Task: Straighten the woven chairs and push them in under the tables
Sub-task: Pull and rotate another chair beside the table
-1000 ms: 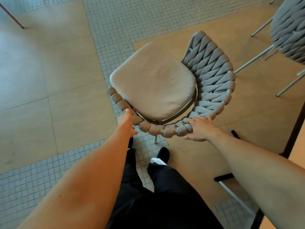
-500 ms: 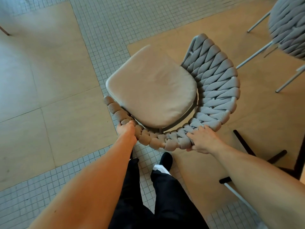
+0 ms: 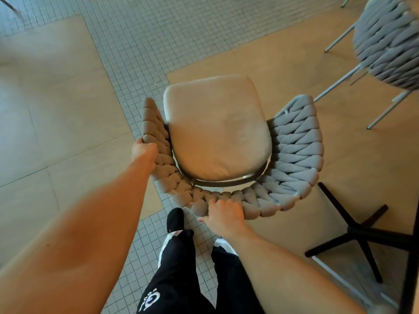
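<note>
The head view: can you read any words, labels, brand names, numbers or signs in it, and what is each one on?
No text in this view can be read.
White print on the black trousers, at the bottom edge: cut off by the frame and too unclear to tell whether it is letters or a logo.
Woven chair, its cushion, the second woven chair, the black table base and the floor tiles: no writing visible.

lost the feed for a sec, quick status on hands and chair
Both hands on woven chair: left hand grips the side rim, right hand grips the back rim. Black table base close on its right. Second chair beyond.
</note>
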`<state>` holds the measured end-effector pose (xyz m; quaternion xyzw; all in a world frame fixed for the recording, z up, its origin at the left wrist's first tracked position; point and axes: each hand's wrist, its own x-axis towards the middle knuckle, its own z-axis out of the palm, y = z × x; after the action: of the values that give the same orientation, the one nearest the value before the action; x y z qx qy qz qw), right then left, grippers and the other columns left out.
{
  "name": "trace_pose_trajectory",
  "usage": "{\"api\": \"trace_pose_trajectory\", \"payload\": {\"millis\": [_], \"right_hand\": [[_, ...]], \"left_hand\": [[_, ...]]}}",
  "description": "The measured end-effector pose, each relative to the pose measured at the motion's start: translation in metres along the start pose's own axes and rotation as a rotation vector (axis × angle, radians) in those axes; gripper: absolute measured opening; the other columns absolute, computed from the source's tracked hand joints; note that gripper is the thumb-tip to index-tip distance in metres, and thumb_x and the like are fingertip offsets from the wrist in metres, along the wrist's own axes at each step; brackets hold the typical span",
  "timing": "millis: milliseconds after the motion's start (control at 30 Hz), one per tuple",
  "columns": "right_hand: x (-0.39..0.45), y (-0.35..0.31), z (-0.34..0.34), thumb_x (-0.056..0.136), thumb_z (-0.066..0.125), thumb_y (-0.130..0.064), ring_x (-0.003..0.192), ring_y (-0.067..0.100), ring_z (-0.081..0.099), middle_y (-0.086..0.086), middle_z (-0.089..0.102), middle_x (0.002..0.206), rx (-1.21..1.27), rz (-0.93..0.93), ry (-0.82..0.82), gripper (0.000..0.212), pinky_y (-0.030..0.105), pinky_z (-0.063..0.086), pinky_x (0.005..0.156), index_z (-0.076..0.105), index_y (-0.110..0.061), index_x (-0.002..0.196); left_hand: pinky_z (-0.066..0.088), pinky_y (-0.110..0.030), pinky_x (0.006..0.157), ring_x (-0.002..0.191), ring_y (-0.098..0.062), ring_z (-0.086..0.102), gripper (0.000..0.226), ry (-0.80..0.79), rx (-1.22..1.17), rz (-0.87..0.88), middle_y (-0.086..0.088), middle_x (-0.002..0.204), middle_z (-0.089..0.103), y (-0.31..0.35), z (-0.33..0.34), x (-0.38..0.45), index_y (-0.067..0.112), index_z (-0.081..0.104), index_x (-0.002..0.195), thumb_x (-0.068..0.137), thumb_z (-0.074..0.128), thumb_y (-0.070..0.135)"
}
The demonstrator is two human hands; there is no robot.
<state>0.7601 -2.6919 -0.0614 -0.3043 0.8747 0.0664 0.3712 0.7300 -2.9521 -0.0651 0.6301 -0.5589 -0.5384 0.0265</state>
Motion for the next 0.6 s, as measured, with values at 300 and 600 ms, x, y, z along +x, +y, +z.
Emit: {"api": "trace_pose_trajectory", "payload": {"millis": [300,600], "right_hand": [[0.018,-0.038,-0.023,0.097,0.051,-0.065,0.105,0.031,0.067,0.009,0.070,0.112,-0.003,-0.090,0.124,0.060,0.039,0.040,0.075,0.058,-0.011,0.124],[0.021,0.045,-0.030,0.086,0.066,-0.066,0.120,0.033,0.057,0.009,0.062,0.128,-0.018,-0.264,-0.189,0.069,0.046,0.049,0.094,0.046,-0.021,0.135]], "left_hand": [[0.059,-0.042,0.087,0.082,-0.014,0.057,0.073,-0.107,0.108,0.047,0.000,0.113,0.056,0.016,-0.016,0.032,0.033,0.034,0.153,0.091,0.054,0.000],[0.057,-0.044,0.090,0.109,-0.027,0.064,0.048,0.051,-0.122,-0.076,-0.005,0.123,0.062,-0.035,-0.001,-0.030,0.022,0.050,0.135,0.091,0.064,0.010]]}}
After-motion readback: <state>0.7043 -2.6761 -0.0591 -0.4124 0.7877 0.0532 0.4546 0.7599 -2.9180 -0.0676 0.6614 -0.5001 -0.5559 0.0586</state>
